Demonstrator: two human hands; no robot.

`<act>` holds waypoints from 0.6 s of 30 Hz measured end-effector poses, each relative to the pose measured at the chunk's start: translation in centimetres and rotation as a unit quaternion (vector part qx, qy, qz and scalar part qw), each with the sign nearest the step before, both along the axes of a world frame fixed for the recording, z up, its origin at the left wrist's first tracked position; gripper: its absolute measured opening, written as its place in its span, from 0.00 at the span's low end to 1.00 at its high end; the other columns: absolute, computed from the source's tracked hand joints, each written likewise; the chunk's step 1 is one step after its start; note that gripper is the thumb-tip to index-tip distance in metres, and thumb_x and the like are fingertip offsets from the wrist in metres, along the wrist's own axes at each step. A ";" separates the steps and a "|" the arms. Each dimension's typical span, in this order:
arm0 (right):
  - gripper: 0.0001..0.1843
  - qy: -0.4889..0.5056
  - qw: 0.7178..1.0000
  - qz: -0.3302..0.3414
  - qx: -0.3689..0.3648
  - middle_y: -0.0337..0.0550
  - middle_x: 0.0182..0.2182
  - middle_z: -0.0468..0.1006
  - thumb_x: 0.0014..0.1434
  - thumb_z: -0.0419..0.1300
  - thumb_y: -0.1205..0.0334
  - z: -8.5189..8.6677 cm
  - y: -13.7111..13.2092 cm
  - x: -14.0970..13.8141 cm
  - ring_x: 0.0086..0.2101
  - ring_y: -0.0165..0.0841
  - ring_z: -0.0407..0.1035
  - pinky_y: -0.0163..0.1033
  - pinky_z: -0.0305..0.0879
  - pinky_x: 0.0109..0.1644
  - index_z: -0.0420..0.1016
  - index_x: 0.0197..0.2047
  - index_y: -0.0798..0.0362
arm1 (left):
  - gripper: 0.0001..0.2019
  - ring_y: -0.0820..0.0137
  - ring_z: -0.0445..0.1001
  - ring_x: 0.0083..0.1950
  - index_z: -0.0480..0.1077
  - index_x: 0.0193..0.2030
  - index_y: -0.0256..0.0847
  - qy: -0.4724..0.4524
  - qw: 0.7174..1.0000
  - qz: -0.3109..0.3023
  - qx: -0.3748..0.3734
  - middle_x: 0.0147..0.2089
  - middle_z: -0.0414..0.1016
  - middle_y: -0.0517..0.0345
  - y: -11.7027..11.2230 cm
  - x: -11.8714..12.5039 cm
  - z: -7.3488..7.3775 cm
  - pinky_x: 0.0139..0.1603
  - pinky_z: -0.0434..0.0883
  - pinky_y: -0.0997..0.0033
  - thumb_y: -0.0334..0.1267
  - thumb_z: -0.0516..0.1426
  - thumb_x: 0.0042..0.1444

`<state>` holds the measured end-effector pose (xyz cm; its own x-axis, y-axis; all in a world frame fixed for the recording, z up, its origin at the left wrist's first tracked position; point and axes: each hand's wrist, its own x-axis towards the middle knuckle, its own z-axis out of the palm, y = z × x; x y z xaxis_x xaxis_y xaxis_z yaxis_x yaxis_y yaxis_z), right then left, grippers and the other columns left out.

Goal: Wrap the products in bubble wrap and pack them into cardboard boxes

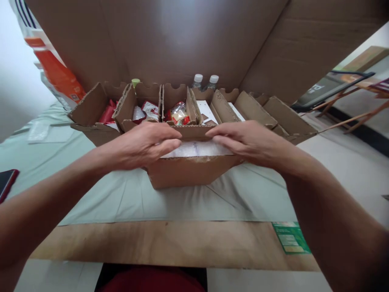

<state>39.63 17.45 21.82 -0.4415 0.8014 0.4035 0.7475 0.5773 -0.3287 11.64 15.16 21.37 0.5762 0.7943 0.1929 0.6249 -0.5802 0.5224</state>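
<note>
In the head view, a small cardboard box (185,172) stands on the cloth with its top open. Clear bubble wrap (196,149) fills its opening. My left hand (148,142) lies over the box's left side, its fingers and thumb closing on the far cardboard edge (193,132). On the other side my right hand (243,142) mirrors it, thumb and fingers at the same edge. The fingertips of both hands point toward each other with a gap between them. Parts of the box sides are hidden under my hands.
Behind the box stands a row of open cardboard bins (178,95) with red packets, wrapped snacks and white boxes. Two capped bottles (198,81) rise behind them. A tall cardboard panel (182,40) backs everything. A phone (6,182) lies left; a green packet (291,237) lies at the wooden edge.
</note>
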 end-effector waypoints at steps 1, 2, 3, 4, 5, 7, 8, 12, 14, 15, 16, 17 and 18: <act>0.09 0.016 1.000 -0.018 0.009 0.39 0.36 0.87 0.63 0.62 0.62 -0.2 -1.4 1.1 0.35 0.33 0.79 0.38 0.71 0.40 0.85 0.38 0.48 | 0.16 0.62 0.79 0.47 0.79 0.49 0.44 -0.055 0.995 0.051 0.073 0.48 0.81 0.55 -1.6 -0.9 -0.4 0.50 0.74 0.65 0.48 0.54 0.68; 0.12 0.039 0.998 -0.053 0.023 0.42 0.41 0.87 0.66 0.59 0.60 -0.7 -2.8 2.2 0.39 0.35 0.80 0.40 0.72 0.44 0.85 0.43 0.47 | 0.14 0.62 0.78 0.52 0.78 0.52 0.45 -0.104 0.980 0.107 0.129 0.53 0.80 0.56 -3.4 -1.7 -1.2 0.55 0.73 0.63 0.45 0.55 0.68; 0.12 0.075 0.991 -0.102 0.045 0.44 0.43 0.87 0.68 0.59 0.57 -1.6 -4.2 3.2 0.41 0.36 0.79 0.42 0.73 0.46 0.84 0.45 0.47 | 0.12 0.63 0.78 0.53 0.78 0.53 0.46 -0.154 0.956 0.177 0.174 0.54 0.80 0.57 -5.2 -2.6 -2.4 0.57 0.73 0.63 0.43 0.57 0.68; 0.11 0.112 0.980 -0.150 0.060 0.45 0.43 0.86 0.67 0.60 0.56 -2.8 -5.4 4.2 0.40 0.36 0.79 0.43 0.73 0.47 0.84 0.46 0.46 | 0.12 0.63 0.77 0.53 0.77 0.55 0.48 -0.191 0.930 0.249 0.189 0.52 0.80 0.58 -6.8 -3.3 -4.1 0.58 0.73 0.62 0.41 0.58 0.67; 0.11 0.143 0.970 -0.188 0.060 0.45 0.42 0.86 0.66 0.62 0.54 -4.3 -6.3 4.9 0.39 0.36 0.79 0.45 0.74 0.48 0.83 0.47 0.45 | 0.15 0.63 0.77 0.54 0.75 0.59 0.49 -0.211 0.914 0.301 0.170 0.54 0.79 0.58 -8.2 -3.7 -6.0 0.61 0.72 0.59 0.42 0.58 0.68; 0.17 0.200 0.957 -0.209 0.022 0.45 0.43 0.86 0.63 0.65 0.49 -7.8 -7.1 5.6 0.38 0.37 0.79 0.47 0.76 0.47 0.81 0.52 0.47 | 0.22 0.60 0.77 0.56 0.70 0.65 0.51 -0.234 0.906 0.338 0.098 0.61 0.76 0.55 -9.9 -4.0 -10.1 0.63 0.73 0.53 0.46 0.60 0.65; 0.22 0.226 0.954 -0.196 -0.011 0.46 0.45 0.85 0.62 0.65 0.46 -9.5 -7.0 5.5 0.38 0.38 0.79 0.47 0.76 0.46 0.79 0.55 0.48 | 0.29 0.57 0.76 0.60 0.65 0.70 0.50 -0.241 0.910 0.331 0.062 0.66 0.73 0.52 -10.0 -3.7 -11.9 0.64 0.72 0.50 0.48 0.62 0.63; 0.32 0.299 0.940 -0.127 -0.104 0.52 0.50 0.83 0.63 0.60 0.36 -13.9 -5.3 2.9 0.45 0.41 0.79 0.48 0.76 0.49 0.74 0.58 0.52 | 0.40 0.49 0.68 0.70 0.58 0.73 0.45 -0.266 0.929 0.253 -0.053 0.71 0.67 0.42 -7.5 -0.9 -15.8 0.72 0.65 0.43 0.54 0.65 0.58; 0.32 0.316 0.935 -0.127 -0.104 0.52 0.52 0.82 0.66 0.57 0.35 -14.4 -5.0 1.3 0.50 0.43 0.77 0.51 0.73 0.56 0.74 0.59 0.52 | 0.40 0.49 0.69 0.70 0.59 0.72 0.42 -0.305 0.921 0.231 -0.078 0.69 0.69 0.41 -5.9 0.6 -16.1 0.72 0.66 0.43 0.55 0.65 0.57; 0.33 0.323 0.932 -0.132 -0.100 0.52 0.53 0.82 0.66 0.56 0.35 -14.5 -5.2 0.7 0.53 0.44 0.76 0.52 0.71 0.60 0.73 0.61 0.52 | 0.40 0.49 0.70 0.69 0.58 0.71 0.41 -0.325 0.914 0.230 -0.085 0.68 0.70 0.40 -5.5 1.1 -16.1 0.71 0.67 0.44 0.56 0.65 0.57; 0.33 0.331 0.929 -0.137 -0.097 0.52 0.54 0.81 0.67 0.55 0.35 -14.5 -5.8 0.2 0.55 0.45 0.74 0.53 0.69 0.63 0.72 0.63 0.51 | 0.40 0.49 0.71 0.68 0.59 0.71 0.41 -0.339 0.906 0.236 -0.087 0.67 0.71 0.40 -5.5 1.5 -16.1 0.70 0.68 0.44 0.57 0.65 0.57; 0.34 0.338 0.926 -0.140 -0.096 0.53 0.55 0.80 0.67 0.55 0.35 -14.4 -6.5 -0.2 0.57 0.46 0.73 0.54 0.67 0.65 0.71 0.64 0.51 | 0.40 0.49 0.72 0.67 0.60 0.69 0.40 -0.344 0.901 0.250 -0.088 0.65 0.72 0.40 -5.9 1.6 -16.3 0.69 0.68 0.43 0.57 0.65 0.56; 0.34 0.343 0.924 -0.140 -0.097 0.53 0.56 0.79 0.67 0.55 0.36 -14.4 -7.5 -0.5 0.58 0.46 0.72 0.55 0.65 0.66 0.70 0.65 0.51 | 0.39 0.48 0.73 0.66 0.63 0.67 0.40 -0.339 0.898 0.268 -0.088 0.62 0.74 0.41 -6.8 1.4 -16.7 0.69 0.69 0.43 0.58 0.66 0.55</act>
